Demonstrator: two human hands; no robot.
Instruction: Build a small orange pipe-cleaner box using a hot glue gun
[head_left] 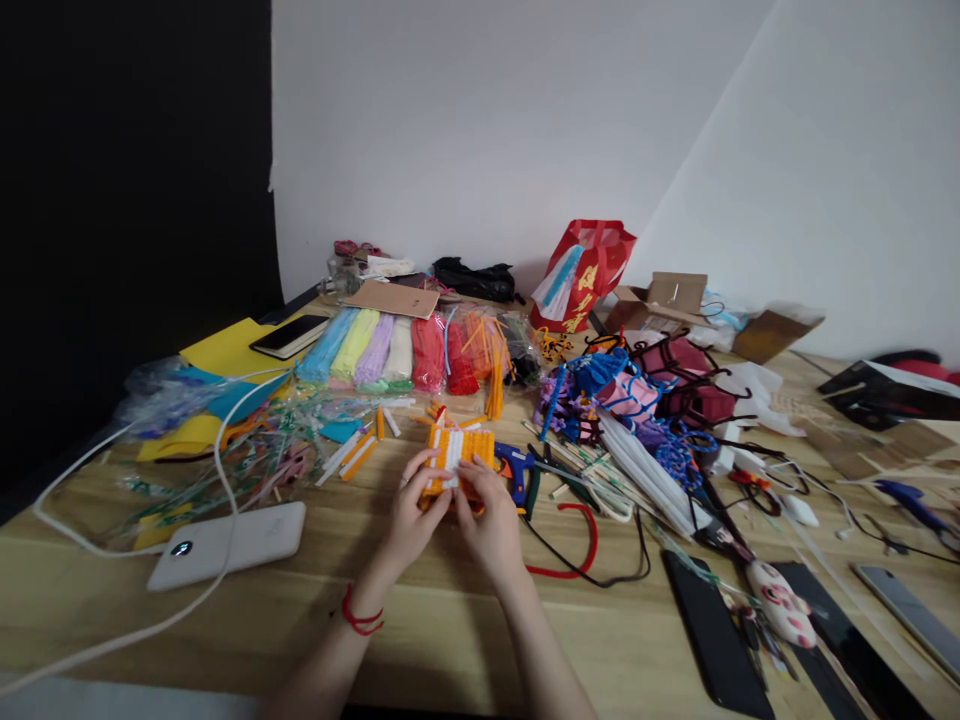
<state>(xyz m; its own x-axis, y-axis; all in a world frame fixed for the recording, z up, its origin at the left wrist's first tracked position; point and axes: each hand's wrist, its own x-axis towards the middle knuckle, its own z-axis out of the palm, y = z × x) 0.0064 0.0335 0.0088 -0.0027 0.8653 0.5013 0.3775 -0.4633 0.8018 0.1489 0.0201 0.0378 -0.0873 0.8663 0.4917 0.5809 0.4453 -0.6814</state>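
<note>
Both of my hands hold a small orange and white piece woven from pipe cleaners (459, 452) just above the wooden table (450, 620). My left hand (411, 516), with a red string on its wrist, grips the piece's left side, fingers curled. Its right side and lower edge are pinched by my right hand (489, 522). Loose orange and white pipe-cleaner bits (356, 452) lie to the left of the piece. A blue hot glue gun (516, 466) rests just right of it.
Packs of coloured pipe cleaners (405, 352) lie behind the hands. A white power bank (225, 545) with a white cable sits at the left. A red pipe cleaner (581, 545), black phones (712, 630), a red bag (585, 270) and cardboard boxes (675, 300) crowd the right side.
</note>
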